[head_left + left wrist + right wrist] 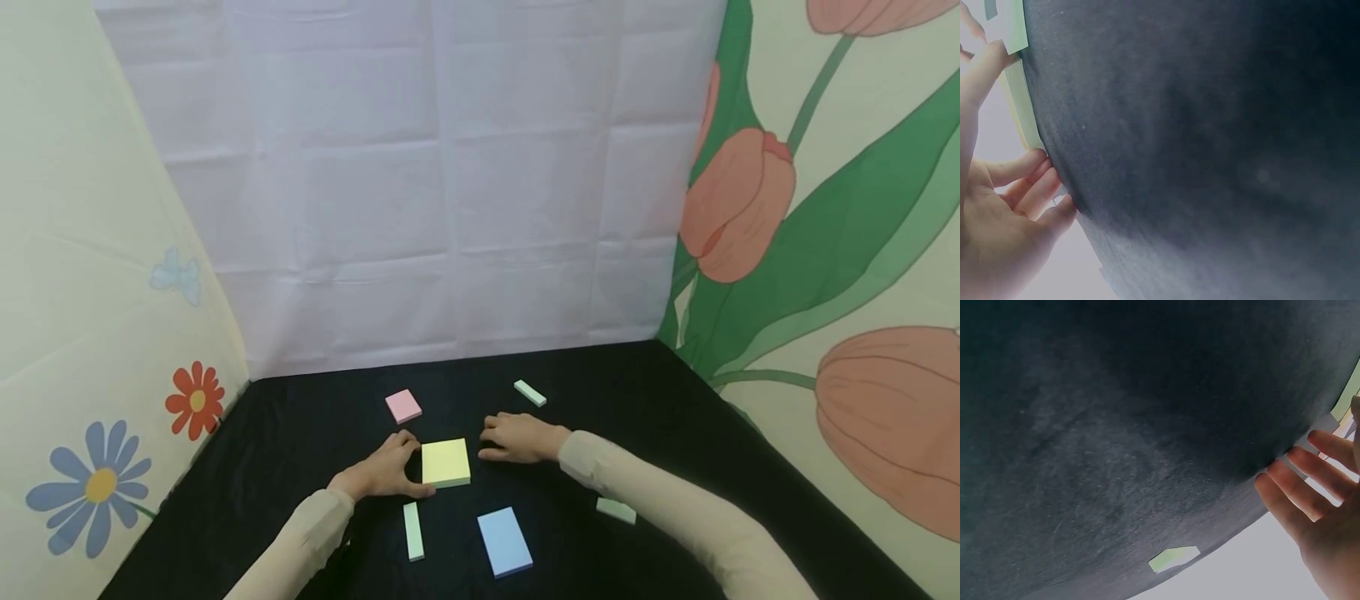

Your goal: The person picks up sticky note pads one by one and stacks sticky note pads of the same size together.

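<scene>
A square yellow sticky note pad [446, 462] lies flat on the black cloth between my two hands. My left hand [386, 468] is at its left side, holding it with the thumb at the near corner and the index finger at the far corner. In the left wrist view the pad's side [1022, 103] runs between that thumb and index finger. My right hand [522, 438] rests palm down to the right of the pad, a small gap from it. Its fingers [1288, 487] are spread and loosely bent, with nothing in them.
A pink note pad [403, 406] and a narrow pale green pad [530, 392] lie farther back. Nearer are a green strip pad [413, 532], a blue rectangular pad [505, 542] and a green pad [616, 510], partly under the right sleeve. A white cloth [450, 208] hangs behind.
</scene>
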### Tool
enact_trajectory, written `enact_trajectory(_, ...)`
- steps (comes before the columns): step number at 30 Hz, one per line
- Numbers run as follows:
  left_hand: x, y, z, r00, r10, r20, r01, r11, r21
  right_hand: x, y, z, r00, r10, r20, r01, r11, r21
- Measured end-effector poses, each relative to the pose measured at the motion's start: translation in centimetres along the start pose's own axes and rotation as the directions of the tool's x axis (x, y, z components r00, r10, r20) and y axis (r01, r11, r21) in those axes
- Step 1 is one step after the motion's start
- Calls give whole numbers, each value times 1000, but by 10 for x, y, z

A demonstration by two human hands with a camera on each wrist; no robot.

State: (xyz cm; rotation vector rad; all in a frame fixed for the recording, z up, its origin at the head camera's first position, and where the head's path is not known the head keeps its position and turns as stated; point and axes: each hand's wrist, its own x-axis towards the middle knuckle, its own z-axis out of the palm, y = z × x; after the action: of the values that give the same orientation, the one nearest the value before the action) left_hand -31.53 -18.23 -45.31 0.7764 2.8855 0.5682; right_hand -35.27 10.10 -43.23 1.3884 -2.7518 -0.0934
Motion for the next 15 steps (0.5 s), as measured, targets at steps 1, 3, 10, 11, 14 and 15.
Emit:
enact_trajectory(1, -1, 1, 0, 1000, 0, 0, 0, 1000, -10, -1, 0, 0, 1000, 0, -1, 0, 1000, 1)
enact_trajectory(3, -1, 2, -1, 1000, 5, 1, -5, 1000, -9, -3, 0, 0, 1000, -3, -4, 3, 1000, 0)
enact_trajectory(10, -1, 0, -1, 1000, 17, -7, -17, 1000, -16, -8, 2, 0, 999, -29, -14, 29, 1000, -10)
enact_trajectory(11, -1, -1, -1, 1000, 22, -10, -23, 1000, -13, -9, 2, 1, 999, -30, -12, 30, 999, -9)
enact_trajectory(14, 0, -4, 2, 1000, 28, -6, -28, 1000, 6, -11, 1, 2, 1000, -30, 3, 30, 1000, 7)
enact_trajectory(15, 0, -4, 3, 999, 33, -7, -33, 999, 7, -12, 0, 2, 1000, -29, 10, 29, 1000, 8)
